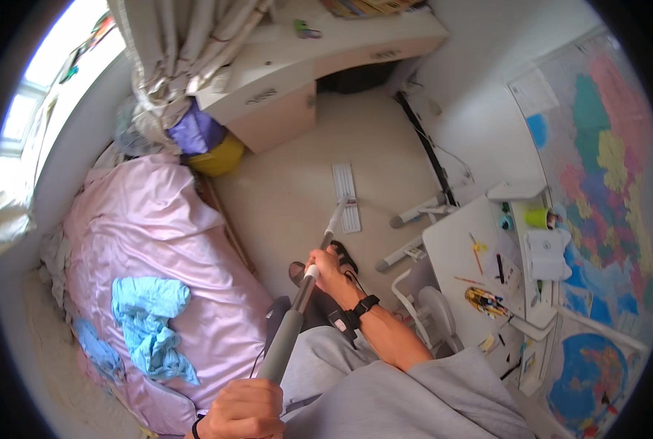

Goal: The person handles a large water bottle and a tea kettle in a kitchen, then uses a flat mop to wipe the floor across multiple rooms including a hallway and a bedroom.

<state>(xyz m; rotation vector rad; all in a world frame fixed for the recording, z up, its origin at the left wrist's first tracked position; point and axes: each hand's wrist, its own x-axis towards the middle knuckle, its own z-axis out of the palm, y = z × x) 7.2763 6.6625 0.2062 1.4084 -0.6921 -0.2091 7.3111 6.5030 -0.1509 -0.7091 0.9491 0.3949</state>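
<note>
I hold a flat mop with both hands. Its long grey handle slants away from me, and its white, striped rectangular head lies on the pale floor ahead of my feet. My left hand is closed round the upper end of the handle at the lower edge of the view. Farther down the pole my right hand is wrapped round it, close to a white collar. A black strap with a small device sits on my right wrist. My sandalled foot shows beyond that hand.
At left stands a bed with a pink satin cover and crumpled blue cloth. A curved desk stands ahead, beside a yellow bag. A white desk with pencils, its grey-white feet and a chair are at right.
</note>
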